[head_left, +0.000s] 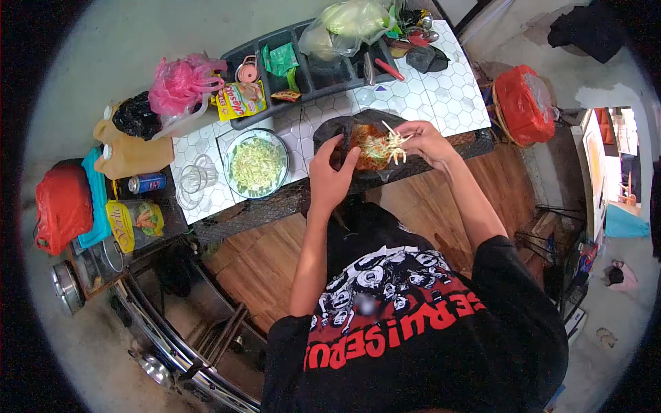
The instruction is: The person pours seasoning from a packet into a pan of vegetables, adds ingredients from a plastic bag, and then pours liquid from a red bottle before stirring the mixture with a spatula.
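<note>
Head view: looks down over the person's black printed shirt (413, 323) to a tiled counter (441, 96).
Left hand (332, 175): cupped around the near left edge of a dark wrap (337, 131), thumb on the rim, fingers curled under it, supporting it.
Right hand (423, 141): fingers pinched on a tuft of pale shredded strands (396, 143), held just above the wrap's right side.
Dark wrap: lies open at the counter's front edge, between the two hands, with an orange-red and pale filling (372, 150) heaped in its middle.
Bowl (258, 165): round, metal-rimmed, full of pale green-yellow shreds, just left of the left hand on the counter.
Glass (195, 177): clear, left of the bowl.
Tray (310, 72): dark, with compartments, behind the wrap, holding packets and a clear bag of greens (348, 24).
Pink bag (180, 84): at the far left of the counter, beside a yellow packet (239, 100).
Blue can (147, 183): on a lower surface left of the counter, near a red bag (63, 203).
Red basket cover (525, 103): right of the counter, well apart from the hands.
</note>
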The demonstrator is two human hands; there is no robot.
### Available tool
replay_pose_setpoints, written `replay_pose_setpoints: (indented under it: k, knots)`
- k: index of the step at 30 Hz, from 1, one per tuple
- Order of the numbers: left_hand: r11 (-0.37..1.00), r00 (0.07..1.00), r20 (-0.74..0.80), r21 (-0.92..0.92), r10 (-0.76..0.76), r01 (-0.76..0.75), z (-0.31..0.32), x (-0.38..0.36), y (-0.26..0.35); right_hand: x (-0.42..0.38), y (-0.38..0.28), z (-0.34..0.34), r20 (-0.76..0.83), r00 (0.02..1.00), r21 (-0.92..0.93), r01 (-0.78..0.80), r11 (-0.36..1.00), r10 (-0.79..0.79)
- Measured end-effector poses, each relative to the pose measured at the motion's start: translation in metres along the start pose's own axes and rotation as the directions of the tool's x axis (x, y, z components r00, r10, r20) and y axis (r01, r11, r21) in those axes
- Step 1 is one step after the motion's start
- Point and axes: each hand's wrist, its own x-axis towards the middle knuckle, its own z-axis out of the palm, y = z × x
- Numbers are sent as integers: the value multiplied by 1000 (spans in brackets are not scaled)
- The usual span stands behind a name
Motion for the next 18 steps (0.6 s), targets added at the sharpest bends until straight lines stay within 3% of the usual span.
replay_pose_setpoints:
  k: [4,6,7,9,10,11,12,13,15,17,18]
  knots:
    - [992,994,-24,-71,-110,108,-3,-13,11,-19,-18,6,27,999,35,34,999,-35]
    - [999,972,-235,44,7,4,-3,-21,6,-30,-32,15,53,997,29,46,999,-47]
    - [999,968,-250,43,10,0,-5,-25,9,-35,-40,24,76,995,29,56,998,-58]
    - [997,921,-385,-70,-51,26,-15,-37,14,-44,-55,51,90,993,-23,81,996,-79]
    - [976,921,-368,-213,-126,48,-20,-44,15,-47,-61,68,125,990,-70,77,995,-68]
    - [977,909,-399,-210,-121,38,-25,-51,17,-48,-64,88,163,985,-119,73,990,-53]
    - [799,921,-289,-601,-261,38,-33,-57,23,-47,-63,112,187,981,-129,77,989,-52]
    - [476,933,-143,-879,-330,33,-44,-64,28,-45,-61,134,280,959,-178,102,979,-49]
    - [-58,922,70,-997,-381,51,-75,-85,33,-46,-51,197,380,925,-187,81,979,-4]
    - [-267,917,105,-964,-386,-2,-117,-120,18,-54,-35,267,483,875,-274,112,955,36]
    - [-281,919,50,-957,-390,-67,-143,-141,13,-63,-26,308,500,863,-296,92,951,72]
